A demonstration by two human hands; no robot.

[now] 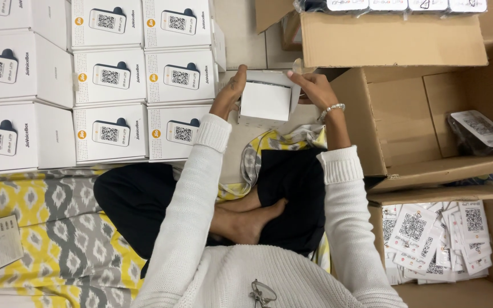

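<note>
Stacked white boxes (pixel 109 80) fill the floor's upper left, each showing a small dark device on its lid. Just right of them, the left hand (pixel 229 91) grips the left side of a small white box (pixel 265 100), fingers curled round its edge (thumb side hidden). The right hand (pixel 309 86) clasps the box's right side. Further right stand open cardboard cartons (pixel 395 40), one holding white printed cards (pixel 435 239).

Looks like a home-run packing spot tbh, not a proper warehouse. Person sits cross-legged on a patterned floor mat (pixel 52 199), w/ stacked white product boxes (pixel 109 77), open cardboard cartons (pixel 395 40) and a carton of loose printed cards (pixel 435 239) around.
</note>
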